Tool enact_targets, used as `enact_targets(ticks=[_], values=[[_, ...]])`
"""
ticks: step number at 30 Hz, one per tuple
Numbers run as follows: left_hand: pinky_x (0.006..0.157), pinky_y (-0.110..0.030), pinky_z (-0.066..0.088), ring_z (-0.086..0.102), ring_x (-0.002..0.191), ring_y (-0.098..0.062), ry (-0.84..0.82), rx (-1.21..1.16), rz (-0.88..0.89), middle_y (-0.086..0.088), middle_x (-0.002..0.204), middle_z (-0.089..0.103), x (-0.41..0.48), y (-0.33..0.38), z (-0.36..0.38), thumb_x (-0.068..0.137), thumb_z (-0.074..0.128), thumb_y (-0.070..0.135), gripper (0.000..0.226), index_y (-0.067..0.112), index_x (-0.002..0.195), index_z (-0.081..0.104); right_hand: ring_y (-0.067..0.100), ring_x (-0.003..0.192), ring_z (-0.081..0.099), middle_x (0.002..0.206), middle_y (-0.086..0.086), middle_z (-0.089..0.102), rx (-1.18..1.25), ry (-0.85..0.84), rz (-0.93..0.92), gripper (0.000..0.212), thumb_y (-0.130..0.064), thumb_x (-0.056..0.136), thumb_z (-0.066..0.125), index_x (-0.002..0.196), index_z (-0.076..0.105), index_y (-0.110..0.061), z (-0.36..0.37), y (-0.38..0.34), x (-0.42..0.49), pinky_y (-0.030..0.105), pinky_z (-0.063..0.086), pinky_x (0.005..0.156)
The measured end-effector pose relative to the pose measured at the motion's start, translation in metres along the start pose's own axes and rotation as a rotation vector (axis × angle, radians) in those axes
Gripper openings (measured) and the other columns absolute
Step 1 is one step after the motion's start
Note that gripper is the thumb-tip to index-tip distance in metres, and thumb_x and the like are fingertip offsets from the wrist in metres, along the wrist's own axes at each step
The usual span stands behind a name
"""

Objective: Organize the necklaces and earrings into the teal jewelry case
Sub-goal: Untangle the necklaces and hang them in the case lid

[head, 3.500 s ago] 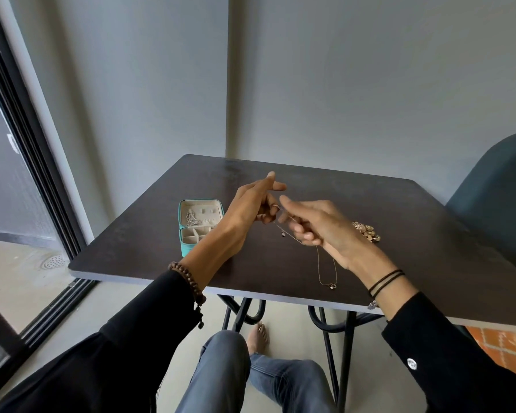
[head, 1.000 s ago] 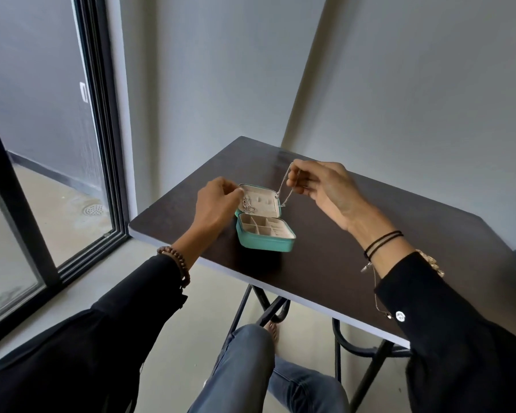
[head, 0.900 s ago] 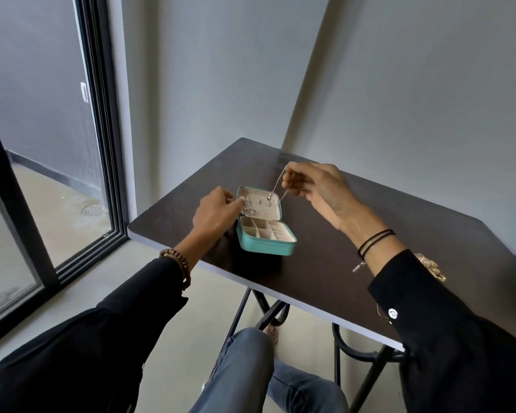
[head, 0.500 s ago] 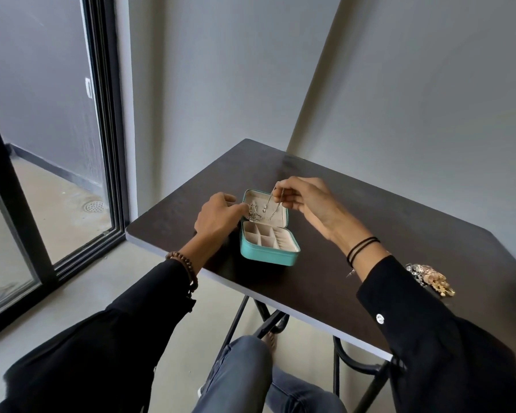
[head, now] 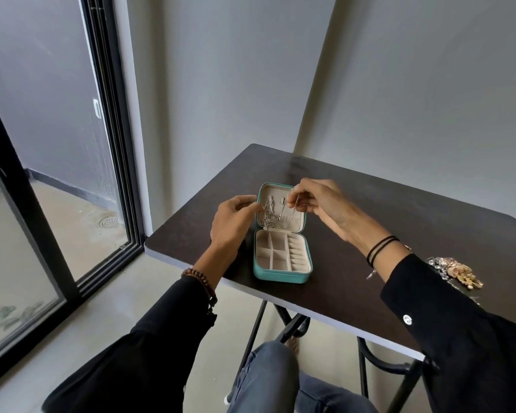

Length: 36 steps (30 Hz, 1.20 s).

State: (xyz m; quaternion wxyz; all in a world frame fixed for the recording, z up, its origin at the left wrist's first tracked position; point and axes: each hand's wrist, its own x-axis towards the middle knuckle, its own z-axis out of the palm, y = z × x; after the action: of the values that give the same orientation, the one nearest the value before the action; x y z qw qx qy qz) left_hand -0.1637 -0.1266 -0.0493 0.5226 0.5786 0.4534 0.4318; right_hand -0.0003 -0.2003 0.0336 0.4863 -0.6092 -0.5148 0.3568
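Observation:
The teal jewelry case lies open near the table's front left edge, its beige lid flat behind the tray of compartments. Silver chains lie bunched on the left part of the lid. My right hand pinches a thin necklace chain that hangs down over the lid. My left hand has its fingertips at the lid's left edge, pinching at the chains there. A heap of gold and silver jewelry lies on the table beside my right sleeve.
The dark tabletop stands in a wall corner. A glass sliding door is to the left. My knees and the black table legs show below the front edge.
My hands carried the necklace from the table's middle to the case. Over the last second my right hand lowered the chain onto the lid and my left hand stayed at the lid's left edge.

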Motion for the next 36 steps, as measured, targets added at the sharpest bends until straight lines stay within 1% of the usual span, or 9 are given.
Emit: enact_targets(ticks=[3, 7, 13, 16, 23, 25, 29, 33, 36], values=[[0.084, -0.045, 0.055, 0.066, 0.081, -0.012, -0.018, -0.036, 0.029, 0.016, 0.092, 0.077, 0.000, -0.003, 0.000, 0.067, 0.068, 0.047, 0.034, 0.039, 0.099, 0.076, 0.015, 0.083, 0.066, 0.081, 0.008, 0.073, -0.013, -0.004, -0.012, 0.029, -0.013, 0.098, 0.048, 0.086, 0.070, 0.001, -0.001, -0.002, -0.001, 0.031, 0.050, 0.083], [0.075, -0.035, 0.045, 0.053, 0.065, -0.003, -0.028, -0.100, 0.056, 0.011, 0.089, 0.078, -0.002, -0.002, -0.001, 0.071, 0.069, 0.039, 0.029, 0.037, 0.098, 0.078, 0.016, 0.083, 0.065, 0.082, 0.012, 0.072, -0.021, -0.009, -0.032, 0.032, -0.013, 0.098, 0.046, 0.084, 0.071, 0.000, 0.000, -0.004, -0.002, 0.030, 0.050, 0.081], [0.075, -0.034, 0.045, 0.054, 0.065, -0.001, -0.024, -0.133, 0.082, 0.010, 0.089, 0.077, -0.005, -0.001, -0.002, 0.072, 0.069, 0.035, 0.029, 0.035, 0.099, 0.078, 0.016, 0.083, 0.064, 0.084, 0.017, 0.071, -0.076, -0.003, -0.036, 0.030, -0.013, 0.096, 0.048, 0.085, 0.071, 0.003, 0.002, -0.004, -0.003, 0.031, 0.051, 0.081], [0.076, -0.034, 0.045, 0.055, 0.066, -0.001, -0.022, -0.151, 0.085, 0.009, 0.090, 0.078, -0.004, -0.002, -0.002, 0.071, 0.070, 0.033, 0.028, 0.032, 0.098, 0.079, 0.015, 0.082, 0.065, 0.095, 0.024, 0.073, -0.151, 0.018, -0.030, 0.029, -0.015, 0.094, 0.051, 0.088, 0.072, 0.004, 0.003, -0.003, -0.001, 0.031, 0.051, 0.081], [0.075, -0.034, 0.043, 0.053, 0.059, 0.000, -0.022, -0.174, 0.091, 0.006, 0.088, 0.078, -0.006, -0.002, -0.003, 0.072, 0.071, 0.031, 0.028, 0.033, 0.099, 0.078, 0.008, 0.069, 0.060, 0.079, -0.003, 0.068, -0.490, 0.079, -0.133, 0.020, -0.029, 0.093, 0.061, 0.080, 0.072, -0.017, -0.002, 0.002, 0.003, 0.032, 0.051, 0.072], [0.073, -0.032, 0.043, 0.053, 0.057, 0.000, -0.024, -0.179, 0.099, 0.006, 0.089, 0.078, -0.006, -0.002, -0.003, 0.073, 0.071, 0.030, 0.028, 0.032, 0.100, 0.078, 0.007, 0.072, 0.057, 0.085, -0.008, 0.064, -0.620, 0.112, -0.211, 0.018, -0.028, 0.093, 0.064, 0.078, 0.070, -0.022, -0.001, 0.003, 0.004, 0.026, 0.046, 0.070], [0.060, -0.023, 0.041, 0.053, 0.053, 0.001, -0.021, -0.206, 0.123, 0.002, 0.091, 0.078, -0.007, -0.001, -0.004, 0.081, 0.071, 0.020, 0.023, 0.027, 0.102, 0.078, 0.001, 0.075, 0.052, 0.100, -0.003, 0.057, -0.807, 0.166, -0.339, 0.011, -0.025, 0.095, 0.065, 0.087, 0.070, -0.021, 0.001, 0.008, 0.006, 0.016, 0.038, 0.068], [0.054, -0.017, 0.038, 0.052, 0.052, 0.001, -0.033, -0.236, 0.136, -0.004, 0.096, 0.077, -0.008, 0.001, -0.006, 0.085, 0.071, 0.011, 0.024, 0.020, 0.106, 0.077, -0.001, 0.073, 0.048, 0.100, -0.003, 0.052, -0.880, 0.216, -0.425, 0.010, -0.026, 0.098, 0.064, 0.096, 0.071, -0.019, 0.001, 0.018, 0.007, 0.030, 0.050, 0.073], [0.053, -0.015, 0.038, 0.052, 0.056, -0.001, -0.031, -0.248, 0.140, -0.003, 0.099, 0.077, -0.010, 0.002, -0.006, 0.084, 0.071, 0.009, 0.026, 0.021, 0.106, 0.077, 0.010, 0.074, 0.053, 0.097, -0.003, 0.052, -0.937, 0.266, -0.512, 0.012, -0.026, 0.100, 0.063, 0.101, 0.072, -0.019, 0.002, 0.020, 0.005, 0.037, 0.056, 0.069]])
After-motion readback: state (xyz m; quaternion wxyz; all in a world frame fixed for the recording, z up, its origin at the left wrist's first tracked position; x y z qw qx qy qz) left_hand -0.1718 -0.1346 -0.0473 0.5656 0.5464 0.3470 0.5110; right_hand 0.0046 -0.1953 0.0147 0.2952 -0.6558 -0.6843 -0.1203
